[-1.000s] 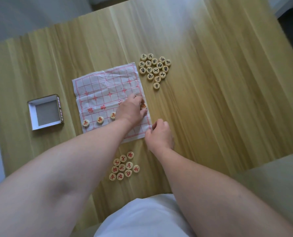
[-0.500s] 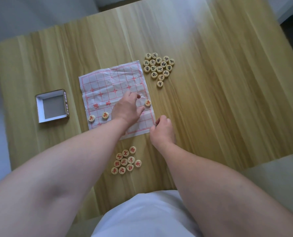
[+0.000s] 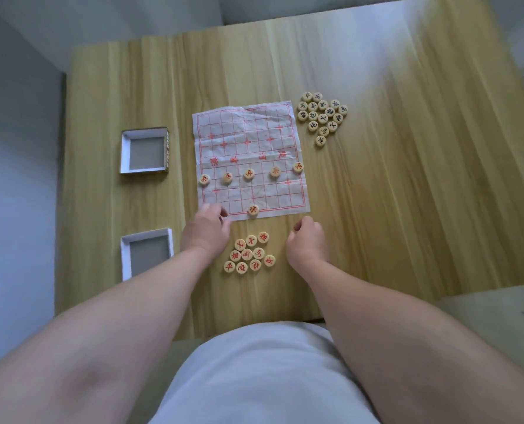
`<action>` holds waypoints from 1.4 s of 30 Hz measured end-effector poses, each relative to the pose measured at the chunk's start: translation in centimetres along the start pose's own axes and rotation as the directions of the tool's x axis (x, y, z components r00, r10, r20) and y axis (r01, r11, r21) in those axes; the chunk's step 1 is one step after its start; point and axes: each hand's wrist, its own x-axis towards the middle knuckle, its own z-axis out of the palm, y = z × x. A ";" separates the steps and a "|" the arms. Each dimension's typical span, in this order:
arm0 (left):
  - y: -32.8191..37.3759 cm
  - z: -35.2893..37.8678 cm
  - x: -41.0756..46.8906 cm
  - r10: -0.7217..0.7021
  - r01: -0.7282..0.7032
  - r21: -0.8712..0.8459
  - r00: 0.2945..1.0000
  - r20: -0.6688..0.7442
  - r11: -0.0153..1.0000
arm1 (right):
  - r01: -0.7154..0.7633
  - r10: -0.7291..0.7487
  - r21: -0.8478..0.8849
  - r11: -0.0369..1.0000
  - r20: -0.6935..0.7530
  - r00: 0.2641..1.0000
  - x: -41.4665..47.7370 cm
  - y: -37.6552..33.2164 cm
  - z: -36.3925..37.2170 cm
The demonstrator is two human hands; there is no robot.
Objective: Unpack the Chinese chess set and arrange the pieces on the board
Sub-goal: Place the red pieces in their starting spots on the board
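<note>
Head view: the set is unpacked. The far box half (image 3: pixel 144 149) and near box half (image 3: pixel 146 252) lie open on the worktop (image 3: pixel 407 179), left of the paper board (image 3: pixel 245 127). On the board stand five red soldiers (image 3: pixel 248 173) in their row and the red general (image 3: pixel 253 209) mid near edge. Ten red pieces (image 3: pixel 250 255) lie heaped just before the board, between my hands. The black pieces (image 3: pixel 322 117) cluster off its far right corner, none placed, so I judge it under a quarter done. My left hand (image 3: pixel 207 231) curls its fingers (image 3: pixel 221 213) at the board's near left corner; I cannot tell whether they pinch a piece. My right hand (image 3: pixel 306 240) is loosely curled, with nothing visibly held.
</note>
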 end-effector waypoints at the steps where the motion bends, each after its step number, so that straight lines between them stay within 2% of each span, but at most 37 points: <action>1: -0.5 0.4 -0.8 -0.003 0.003 -0.008 1.000 0.010 1.000 | 0.008 -0.008 -0.009 1.000 0.014 1.000 -0.6 0.2 0.4; 10: -2.9 2.9 -5.9 -0.037 0.039 -0.106 0.999 0.022 0.994 | 0.077 -0.070 -0.152 0.985 0.052 0.996 -4.8 2.1 2.0; 16: -3.6 3.4 -7.5 -0.031 0.037 -0.106 0.998 0.056 0.994 | 0.097 -0.083 -0.232 0.968 0.067 0.994 -6.5 2.3 2.3; 21: -4.0 2.6 -7.3 -0.005 0.007 -0.080 0.999 0.033 0.997 | 0.141 -0.123 -0.296 0.945 0.080 0.989 -7.1 1.6 1.8; 26: -2.5 -1.0 -3.2 0.026 -0.026 -0.021 0.999 -0.029 0.999 | 0.198 -0.211 -0.384 0.902 0.009 0.977 -4.6 -1.8 -1.0; 31: 0.7 -4.9 3.3 -0.022 0.026 0.077 0.998 -0.061 0.997 | 0.229 -0.268 -0.420 0.878 -0.037 0.963 0.7 -6.5 -3.9; 38: 4.9 -6.8 11.9 -0.069 0.068 0.193 0.998 -0.004 0.979 | 0.395 -0.419 -0.518 0.758 0.077 0.905 9.8 -11.7 -5.9; 42: 5.5 -5.7 15.8 -0.099 0.090 0.207 0.994 0.034 0.974 | 0.443 -0.442 -0.534 0.721 0.138 0.886 14.0 -13.5 -6.3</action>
